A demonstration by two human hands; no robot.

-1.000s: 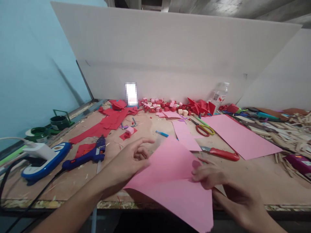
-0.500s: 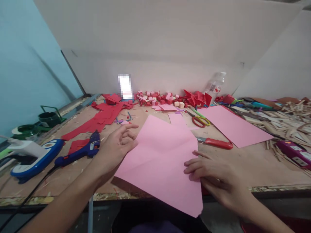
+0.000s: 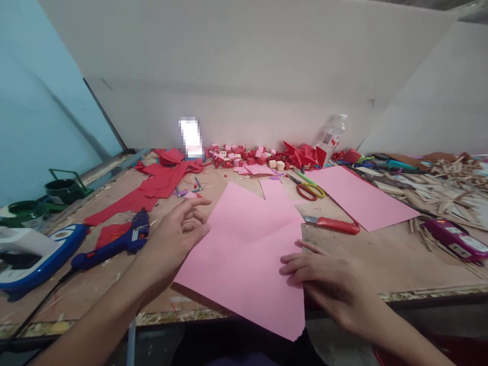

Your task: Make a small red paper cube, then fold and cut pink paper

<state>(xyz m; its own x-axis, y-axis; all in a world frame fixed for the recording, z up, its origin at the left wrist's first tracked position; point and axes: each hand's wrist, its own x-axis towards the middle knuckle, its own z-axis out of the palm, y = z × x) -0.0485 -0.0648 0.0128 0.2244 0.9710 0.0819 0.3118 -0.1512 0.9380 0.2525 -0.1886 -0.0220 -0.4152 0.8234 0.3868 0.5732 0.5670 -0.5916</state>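
A pink paper sheet (image 3: 244,254) with a crease across it lies on the wooden table (image 3: 366,254) and hangs over the front edge. My left hand (image 3: 175,236) rests at the sheet's left edge with its fingers loosely apart, holding nothing. My right hand (image 3: 324,279) lies flat, fingertips stretched out and pressed on the sheet's right edge.
A blue glue gun (image 3: 114,244) and a power strip (image 3: 34,251) lie at the left. Behind the sheet are scissors (image 3: 310,189), a red-handled knife (image 3: 335,224), a second pink sheet (image 3: 358,195), red paper strips (image 3: 152,188) and small cubes (image 3: 244,157). Wooden sticks (image 3: 438,188) lie at the right.
The pink sheet, raised and folded over a second ago, now lies spread flat on the table. Both hands have settled at its edges.
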